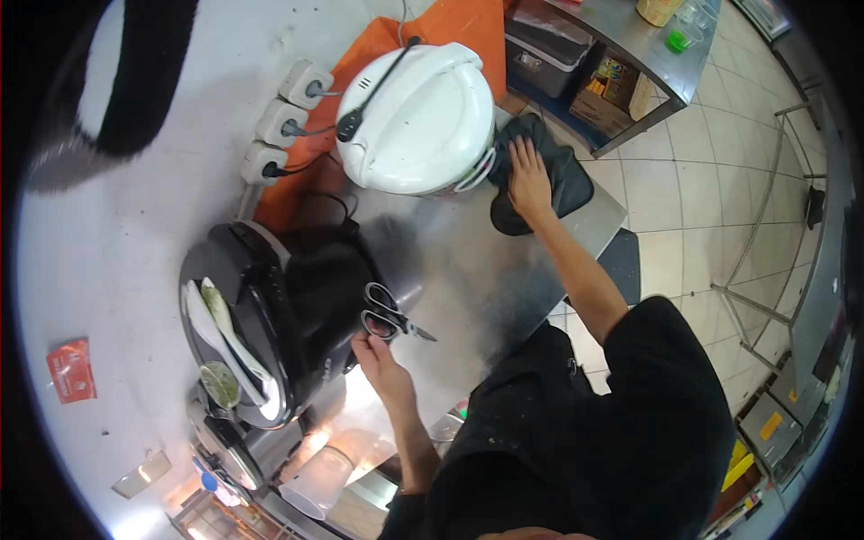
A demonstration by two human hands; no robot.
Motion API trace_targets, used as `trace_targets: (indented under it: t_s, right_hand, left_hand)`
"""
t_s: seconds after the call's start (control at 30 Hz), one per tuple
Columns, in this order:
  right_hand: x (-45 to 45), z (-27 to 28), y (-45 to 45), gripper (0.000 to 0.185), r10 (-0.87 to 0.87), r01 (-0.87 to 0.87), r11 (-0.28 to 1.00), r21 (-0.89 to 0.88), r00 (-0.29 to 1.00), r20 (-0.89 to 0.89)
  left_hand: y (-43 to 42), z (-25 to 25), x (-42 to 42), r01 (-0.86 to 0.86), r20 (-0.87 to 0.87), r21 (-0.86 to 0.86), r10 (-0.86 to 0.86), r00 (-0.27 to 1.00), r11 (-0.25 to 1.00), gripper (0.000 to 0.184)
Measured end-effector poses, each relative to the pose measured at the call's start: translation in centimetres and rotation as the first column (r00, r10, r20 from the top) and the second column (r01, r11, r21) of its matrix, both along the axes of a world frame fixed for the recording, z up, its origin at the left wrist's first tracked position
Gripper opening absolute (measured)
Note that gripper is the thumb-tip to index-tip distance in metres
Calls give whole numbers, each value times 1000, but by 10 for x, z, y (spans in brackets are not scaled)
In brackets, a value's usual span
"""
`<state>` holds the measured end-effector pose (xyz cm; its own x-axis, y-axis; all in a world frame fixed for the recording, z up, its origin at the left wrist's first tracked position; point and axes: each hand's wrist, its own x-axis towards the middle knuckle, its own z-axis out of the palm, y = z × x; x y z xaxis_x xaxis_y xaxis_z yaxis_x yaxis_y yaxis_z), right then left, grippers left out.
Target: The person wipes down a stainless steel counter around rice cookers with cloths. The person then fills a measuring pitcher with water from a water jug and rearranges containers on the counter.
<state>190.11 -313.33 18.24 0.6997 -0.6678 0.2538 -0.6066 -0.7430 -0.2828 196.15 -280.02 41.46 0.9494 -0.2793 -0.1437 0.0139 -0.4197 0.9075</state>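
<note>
My left hand (382, 364) grips a pair of scissors (394, 317) by one handle loop. The slightly parted blades point right over the metal table (450, 261). Part of its fingers is hidden behind the handle. My right hand (529, 180) lies flat, fingers stretched out, on a black cloth or bag (567, 184) at the table's far right corner. Beside that black item stands a white rice cooker (418, 121) with its lid closed.
A black appliance (261, 315) on the left bears white spoons (225, 337). Plugs sit in wall sockets (282, 123) behind an orange sheet (364, 45). A clear plastic container (317, 483) is at the lower left. A metal shelf unit (670, 58) stands at the upper right.
</note>
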Motion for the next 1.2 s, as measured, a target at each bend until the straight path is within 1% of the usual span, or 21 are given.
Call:
trace_targets:
  t_s: [0.03,0.1,0.2,0.23,0.33,0.37,0.4,0.5,0.6,0.63,0.67,0.7,0.73,0.8,0.87,0.9,0.97,1.0,1.07,1.13,1.2]
  right_hand:
    - [-9,-4,31,45,35,-35,999,3,999,10]
    - [-24,3,43,45,117,-119,991,67,992,44]
    - [-5,22,-13,50,8,-9,994,113,1000,4]
    - [3,23,-18,52,-57,57,998,2,997,-42]
    - [1,11,61,52,-51,47,998,-31,987,-151]
    - [-3,14,105,52,83,-74,991,109,993,-82]
    - [-10,15,147,55,349,-337,937,92,913,-211]
    - [-4,28,216,46,689,-725,635,267,688,228]
    - [-9,13,137,46,616,-632,676,379,767,180]
    - [-10,24,90,44,437,-455,847,275,890,130]
    - [-6,22,48,42,110,-102,880,463,994,10]
    - [-7,40,10,42,36,-21,993,120,992,-125]
    - [-2,31,-9,43,-83,77,993,94,995,57]
    - [4,36,20,45,-245,239,969,66,964,105]
    - [-17,56,119,46,10,19,980,197,989,-149]
    - [-31,40,180,47,227,-198,943,267,971,-81]
    - [-61,30,279,48,614,-565,699,438,789,37]
    - [-86,10,309,49,622,-680,663,312,733,276]
    - [-103,0,269,52,641,-696,553,458,707,299]
    - [-132,21,160,53,384,-376,788,488,919,89]
    - [-151,54,64,50,-48,72,988,134,984,-172]
  left_hand:
    - [-7,5,-6,-69,-39,-146,64,997,987,24]
    - [-4,0,-5,-34,-57,-131,27,998,991,24]
    - [-2,-4,-10,-53,-139,-166,30,990,985,24]
    - [0,-4,-11,-62,-140,-179,37,989,982,24]
    - [-4,-4,-1,-100,-142,-163,77,987,982,23]
    - [-6,-6,-1,-113,-158,-144,89,983,983,23]
    - [-10,-13,2,-109,-162,-151,84,983,983,23]
    - [-25,-30,38,-74,-129,-151,54,990,986,24]
    - [-42,-15,67,-51,-136,-204,23,990,978,22]
    - [-38,-18,77,11,-86,-270,-35,996,963,21]
    - [-39,-16,83,4,-78,-271,-26,997,962,21]
    - [-45,-15,89,-1,-65,-272,-17,998,962,21]
    - [-53,-15,98,-1,-49,-278,-13,999,961,21]
    - [-70,-20,109,-46,-61,-271,31,998,961,21]
    - [-87,-26,134,-36,-3,-223,37,999,974,20]
    - [-94,-39,149,-22,43,-185,30,999,983,19]
    - [-109,-75,173,40,194,-87,-22,981,995,18]
    - [-114,-93,190,83,310,-17,-74,948,996,17]
    - [-125,-104,203,134,410,32,-135,902,990,16]
    - [-130,-110,197,162,378,-20,-143,915,987,15]
    - [-123,-109,183,146,328,-61,-118,937,987,15]
